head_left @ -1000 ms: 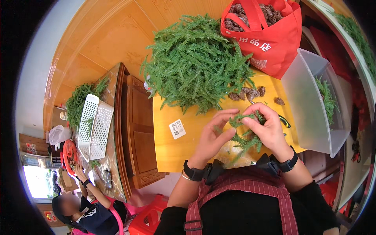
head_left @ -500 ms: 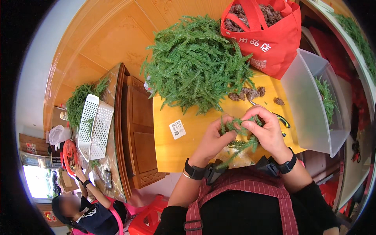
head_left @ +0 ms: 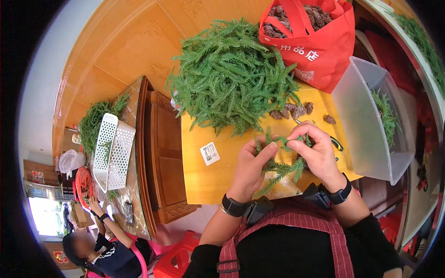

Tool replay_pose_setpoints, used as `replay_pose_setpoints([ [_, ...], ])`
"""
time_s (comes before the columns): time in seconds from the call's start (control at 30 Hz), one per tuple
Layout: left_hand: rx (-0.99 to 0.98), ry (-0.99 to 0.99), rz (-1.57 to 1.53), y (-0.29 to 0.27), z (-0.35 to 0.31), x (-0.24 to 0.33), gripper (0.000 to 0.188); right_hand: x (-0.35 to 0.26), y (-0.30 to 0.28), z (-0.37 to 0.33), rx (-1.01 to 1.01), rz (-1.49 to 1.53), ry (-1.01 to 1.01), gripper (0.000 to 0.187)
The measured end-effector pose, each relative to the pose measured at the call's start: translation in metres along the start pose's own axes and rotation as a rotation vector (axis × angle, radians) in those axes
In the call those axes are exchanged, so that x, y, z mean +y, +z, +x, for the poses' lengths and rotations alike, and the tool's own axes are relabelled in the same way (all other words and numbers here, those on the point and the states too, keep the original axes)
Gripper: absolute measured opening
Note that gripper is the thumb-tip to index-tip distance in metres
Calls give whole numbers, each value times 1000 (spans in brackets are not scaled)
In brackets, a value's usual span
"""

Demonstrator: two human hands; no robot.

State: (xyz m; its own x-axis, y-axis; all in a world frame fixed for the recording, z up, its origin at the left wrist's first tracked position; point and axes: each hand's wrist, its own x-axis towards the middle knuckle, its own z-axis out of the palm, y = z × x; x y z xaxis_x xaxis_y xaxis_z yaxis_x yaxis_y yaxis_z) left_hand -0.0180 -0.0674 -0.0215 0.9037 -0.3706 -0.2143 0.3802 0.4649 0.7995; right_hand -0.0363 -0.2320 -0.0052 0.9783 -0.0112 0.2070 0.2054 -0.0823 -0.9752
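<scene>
Currently I'm gripping one green sprig (head_left: 282, 169) in my left hand (head_left: 250, 165) and right hand (head_left: 321, 152) over the yellow surface (head_left: 197, 178), how finished isn't showing, while a big greenery pile (head_left: 234, 76) and loose pine cones (head_left: 298, 110) are lying unhandled beyond.

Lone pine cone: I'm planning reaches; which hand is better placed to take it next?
Probably the right hand: the pine cone lies just beyond it; the left hand is farther away. The right pinches the sprig, though.
</scene>
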Motion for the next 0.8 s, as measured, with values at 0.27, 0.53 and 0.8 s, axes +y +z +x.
replay_pose_setpoints([
  [0.27, 77, 0, 18, 1, -6, 2, 12, -9, -1, 0, 13, 7, -7, 21],
  [0.53, -29, 0, 3, 0, -5, 6, 12, 3, 4, 0, -20, -36, -91, 25],
  [0.8, -59, -65, 61, 2, -5, 11, 10, 4, 3, 2, -44, -140, -244, 19],
])
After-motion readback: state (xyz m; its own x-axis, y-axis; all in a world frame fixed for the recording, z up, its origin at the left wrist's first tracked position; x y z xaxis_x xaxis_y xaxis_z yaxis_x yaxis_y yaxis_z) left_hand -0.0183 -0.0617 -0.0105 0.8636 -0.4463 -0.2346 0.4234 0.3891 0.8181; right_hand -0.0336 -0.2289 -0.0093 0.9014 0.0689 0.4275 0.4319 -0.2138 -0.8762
